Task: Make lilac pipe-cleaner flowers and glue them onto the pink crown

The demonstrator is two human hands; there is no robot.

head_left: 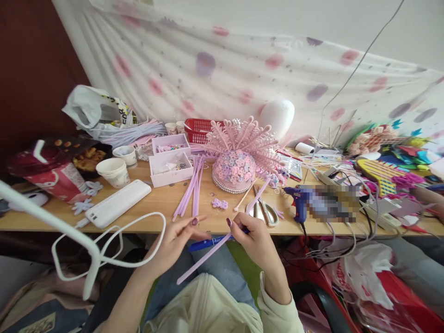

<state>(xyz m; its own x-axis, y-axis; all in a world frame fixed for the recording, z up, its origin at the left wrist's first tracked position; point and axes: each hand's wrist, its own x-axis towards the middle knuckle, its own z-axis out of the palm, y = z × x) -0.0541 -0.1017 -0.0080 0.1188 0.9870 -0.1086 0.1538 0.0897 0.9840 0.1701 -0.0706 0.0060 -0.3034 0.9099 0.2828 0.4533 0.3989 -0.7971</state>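
Note:
My right hand [252, 236] is closed around a blue pen [204, 243] and a long lilac pipe cleaner [201, 261] that slants down to the left over my lap. My left hand [176, 240] is beside them with its fingers stretched out, touching or nearly touching the pen. Both hands are at the front edge of the wooden table [156, 203]. Just beyond them lie a small lilac flower piece [219, 203], scissors [265, 212] and a bundle of lilac pipe cleaners [192, 187]. A pink crown-like headpiece [239, 155] with pearls stands further back.
A blue glue gun [299, 203] with cables lies at the right, by colourful craft clutter [385, 171]. White power bank [118, 202], paper cups [113, 171], pink boxes [169, 162], a red basket [197, 129] and a white foam head [277, 115] stand around. White cable [114, 240] loops at the left.

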